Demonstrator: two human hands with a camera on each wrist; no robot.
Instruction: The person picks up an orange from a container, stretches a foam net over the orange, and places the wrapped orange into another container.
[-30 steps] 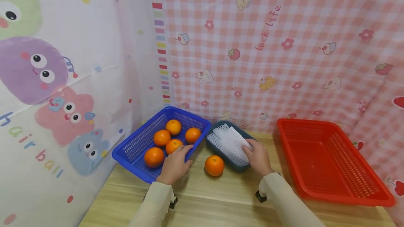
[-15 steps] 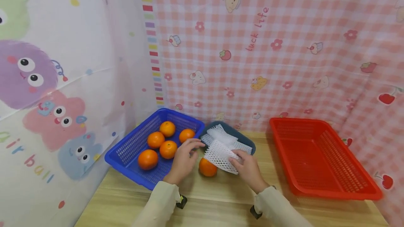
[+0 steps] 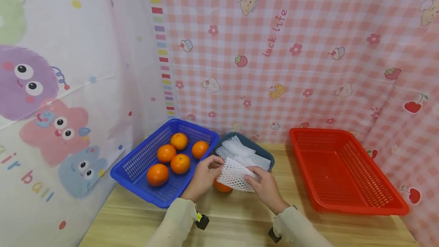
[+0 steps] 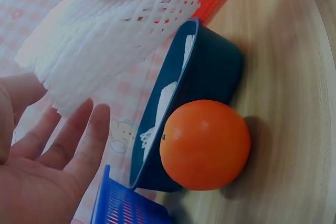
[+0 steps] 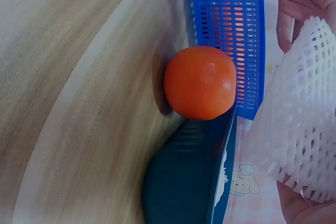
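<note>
My right hand (image 3: 269, 188) holds a white foam fruit net (image 3: 236, 174) by its right side, thumb on top. At the net's left end, my left hand (image 3: 204, 176) has its thumb and fingertips closed in at the edge; the remaining fingers spread beneath it in the left wrist view. The flattened net hangs over an orange (image 3: 223, 186), which it partly covers in the head view. That orange (image 4: 206, 145) sits on the table, right by a dark teal basket (image 4: 218, 66). More white foam nets (image 3: 240, 148) lie inside this basket.
To the left stands a blue basket (image 3: 137, 189) with several oranges (image 3: 180, 163) in it. A red basket (image 3: 310, 186) is on the right of the wooden table (image 3: 219, 224). Printed cloths (image 3: 260, 71) hang behind and along the left.
My right hand has lifted one foam net out of the teal basket and brought it left over the orange. My left hand has left the blue basket's rim and reached the net's edge.
</note>
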